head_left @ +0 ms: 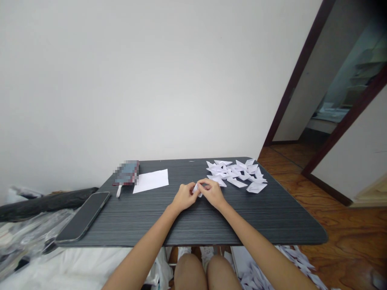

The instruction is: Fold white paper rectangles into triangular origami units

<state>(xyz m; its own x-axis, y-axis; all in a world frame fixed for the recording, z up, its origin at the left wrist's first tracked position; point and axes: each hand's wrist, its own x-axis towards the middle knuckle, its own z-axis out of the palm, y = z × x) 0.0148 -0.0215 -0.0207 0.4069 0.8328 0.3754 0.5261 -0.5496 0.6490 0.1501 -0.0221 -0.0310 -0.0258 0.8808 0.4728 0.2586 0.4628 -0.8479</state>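
Between my two hands, over the middle of the dark table, is a small piece of folded white paper [200, 195]. My left hand [185, 196] pinches its left side with thumb and finger. From the other side my right hand [212, 192] grips it, fingertips almost meeting those of the left. Much of the paper is covered by the fingers, so its full shape cannot be made out. Just beyond my right hand lies a pile of folded white paper boats [238, 172]. To the left of my hands a flat stack of white paper [152, 181] rests on the table.
A phone [84, 216] lies at the left edge of the dark table [256, 221]. Behind it are a white pen-like object [119, 191] and a blurred-out item [127, 172]. More folded papers [294, 257] lie below the table on the right. A wall stands behind.
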